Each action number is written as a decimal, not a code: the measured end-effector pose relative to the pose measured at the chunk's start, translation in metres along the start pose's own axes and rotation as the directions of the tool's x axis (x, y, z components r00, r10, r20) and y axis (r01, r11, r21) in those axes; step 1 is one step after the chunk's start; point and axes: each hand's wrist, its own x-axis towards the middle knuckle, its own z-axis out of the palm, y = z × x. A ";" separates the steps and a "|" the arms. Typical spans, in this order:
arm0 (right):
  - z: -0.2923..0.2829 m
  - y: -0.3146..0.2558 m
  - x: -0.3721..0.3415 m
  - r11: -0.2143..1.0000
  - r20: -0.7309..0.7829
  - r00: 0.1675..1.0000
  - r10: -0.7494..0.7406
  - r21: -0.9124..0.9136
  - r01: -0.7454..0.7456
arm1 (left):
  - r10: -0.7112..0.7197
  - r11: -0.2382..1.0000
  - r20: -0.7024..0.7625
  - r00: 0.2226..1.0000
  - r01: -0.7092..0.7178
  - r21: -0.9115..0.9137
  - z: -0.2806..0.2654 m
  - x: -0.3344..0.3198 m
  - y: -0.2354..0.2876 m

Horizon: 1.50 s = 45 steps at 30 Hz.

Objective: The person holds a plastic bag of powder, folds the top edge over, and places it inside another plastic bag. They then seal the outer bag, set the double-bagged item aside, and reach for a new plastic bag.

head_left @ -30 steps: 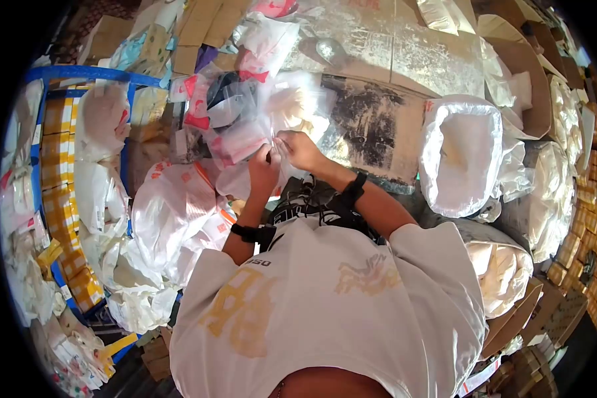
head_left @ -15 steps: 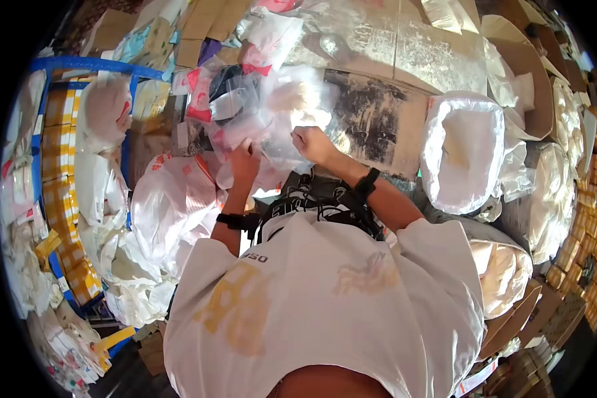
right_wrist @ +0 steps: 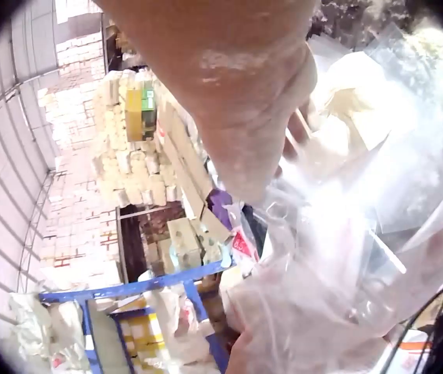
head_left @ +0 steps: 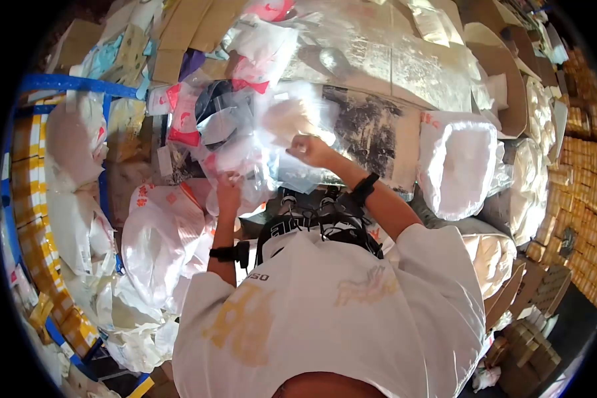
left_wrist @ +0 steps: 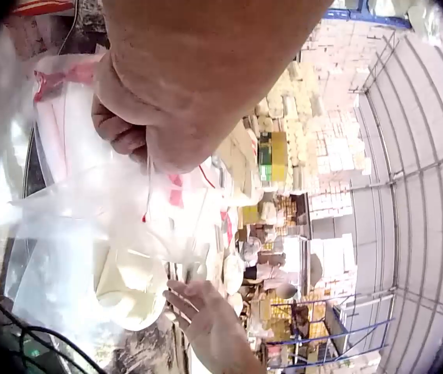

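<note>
My left hand [head_left: 229,193] has its fingers curled round the edge of a clear plastic bag [left_wrist: 120,195], which hangs from it in the left wrist view. My right hand [head_left: 312,151] is a short way to the right, fingers bent, pinching the other side of the same bag. In the left wrist view the right fingers [left_wrist: 184,302] stand at the bag's edge, beside a cream-coloured bundle [left_wrist: 132,288]. That bundle lies brightly lit just beyond the right hand in the head view. Plastic partly hides what the right fingertips touch.
Pink-and-white packets [head_left: 184,119] lie on the left of the work surface. A lined white bin [head_left: 467,166] stands at the right. Full white bags [head_left: 159,232] crowd the left side, near a blue frame [head_left: 79,85]. Cardboard [head_left: 358,60] covers the far side.
The hands were together at the bag a second ago, then parted. The left hand has moved left and nearer the body, while the right stays over the bag. The head view has shifted slightly.
</note>
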 end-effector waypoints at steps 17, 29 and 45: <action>0.065 0.026 0.131 0.655 -0.190 0.889 0.417 -0.615 -0.439 | -0.100 0.991 -0.263 0.960 0.071 -0.118 -0.070 0.002 -0.020; -0.034 0.122 0.046 0.491 -0.185 0.981 0.050 0.860 0.137 | -0.006 0.981 -0.172 0.985 -0.027 -0.192 -0.016 0.038 0.049; -0.040 -0.005 -0.034 -0.409 0.380 0.925 0.010 0.845 -0.343 | 0.189 0.975 0.056 0.980 -0.194 0.108 0.092 0.045 0.157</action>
